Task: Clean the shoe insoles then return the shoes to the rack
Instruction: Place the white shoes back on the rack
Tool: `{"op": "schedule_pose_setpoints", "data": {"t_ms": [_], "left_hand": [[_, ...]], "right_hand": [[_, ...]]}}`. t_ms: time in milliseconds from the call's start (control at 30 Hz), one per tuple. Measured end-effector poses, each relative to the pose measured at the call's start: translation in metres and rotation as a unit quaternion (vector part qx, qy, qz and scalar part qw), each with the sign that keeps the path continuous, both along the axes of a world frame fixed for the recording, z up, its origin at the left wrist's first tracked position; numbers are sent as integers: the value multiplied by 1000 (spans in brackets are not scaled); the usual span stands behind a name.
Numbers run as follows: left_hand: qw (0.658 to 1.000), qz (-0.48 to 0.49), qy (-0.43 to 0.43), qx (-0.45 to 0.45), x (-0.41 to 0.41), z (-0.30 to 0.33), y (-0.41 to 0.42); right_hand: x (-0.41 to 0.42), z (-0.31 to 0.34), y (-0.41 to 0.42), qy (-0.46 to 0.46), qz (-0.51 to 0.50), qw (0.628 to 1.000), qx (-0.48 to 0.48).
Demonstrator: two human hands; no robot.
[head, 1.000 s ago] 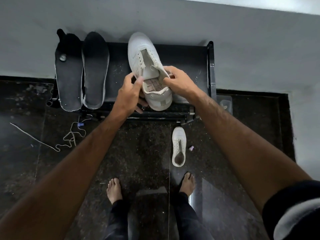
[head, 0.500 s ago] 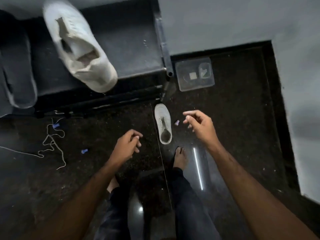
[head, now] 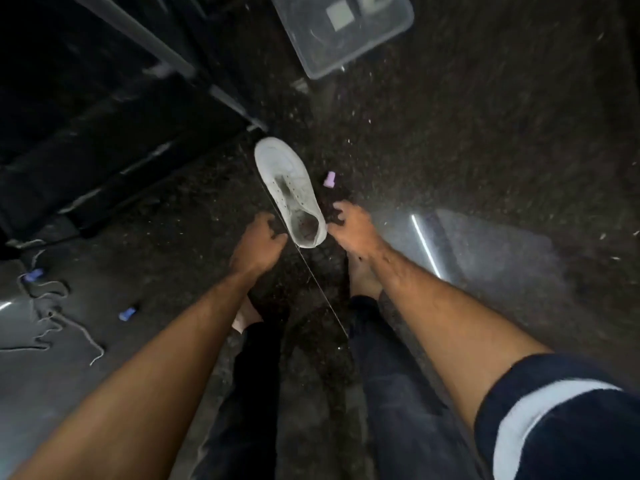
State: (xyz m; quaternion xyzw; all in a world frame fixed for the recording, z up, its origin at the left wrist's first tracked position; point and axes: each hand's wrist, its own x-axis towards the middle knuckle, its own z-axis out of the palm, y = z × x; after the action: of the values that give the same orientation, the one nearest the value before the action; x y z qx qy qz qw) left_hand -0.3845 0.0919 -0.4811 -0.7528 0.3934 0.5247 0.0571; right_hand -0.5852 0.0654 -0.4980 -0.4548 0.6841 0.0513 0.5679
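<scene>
**Both hands close in on the white shoe on the floor**

The white shoe (head: 290, 190) lies on the dark floor (head: 485, 150) just in front of the black rack (head: 104, 109), which is mostly lost in shadow and cut off at the top. The left hand (head: 258, 242) and right hand (head: 353, 227) flank its heel, fingers loosely curled and apart; blur hides whether they touch it. A clear tray (head: 346, 32) is cropped by the top edge. A shoelace (head: 52, 317) trails at the left.

Single head-worn view, steeply downward, close above the dark floor (head: 485, 140)
</scene>
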Motion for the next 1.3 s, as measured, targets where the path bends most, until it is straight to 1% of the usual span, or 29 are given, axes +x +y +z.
{"op": "schedule_pose_setpoints", "data": {"t_ms": [133, 267, 367, 433, 533, 667, 733, 867, 1000, 1067, 1167, 1300], "left_hand": [[996, -4, -50, 72, -11, -85, -4], [990, 55, -22, 128, -24, -132, -8], [991, 74, -20, 113, -26, -140, -6], [992, 82, -12, 92, -23, -120, -1], [995, 50, 17, 86, -21, -67, 7], [996, 14, 69, 63, -19, 39, 13], [995, 0, 89, 38, -19, 97, 12], [992, -27, 120, -10, -10, 206, 8], [979, -84, 170, -79, 10, 299, 6], [970, -77, 201, -116, 21, 343, 2], [957, -37, 240, -159, 38, 402, -3], [940, -20, 255, -226, 73, 465, -7]], "right_hand": [[7, -82, 6, 3, 17, 1000, 0], [13, -128, 17, -22, 36, 999, -13], [14, -134, 27, -38, 15, 999, -27], [14, -115, 30, -58, -10, 998, -26], [7, -61, 37, -81, -41, 996, 1], [-4, 32, 44, -70, -55, 996, 26], [-9, 88, 40, -85, -55, 995, 17], [-20, 205, 29, -116, -87, 989, 7], [-23, 310, 16, -120, -91, 988, -34], [-17, 358, 11, -127, -100, 985, -55], [-2, 413, 7, -141, -107, 981, -79], [30, 474, -6, -148, -76, 981, -103]]}}
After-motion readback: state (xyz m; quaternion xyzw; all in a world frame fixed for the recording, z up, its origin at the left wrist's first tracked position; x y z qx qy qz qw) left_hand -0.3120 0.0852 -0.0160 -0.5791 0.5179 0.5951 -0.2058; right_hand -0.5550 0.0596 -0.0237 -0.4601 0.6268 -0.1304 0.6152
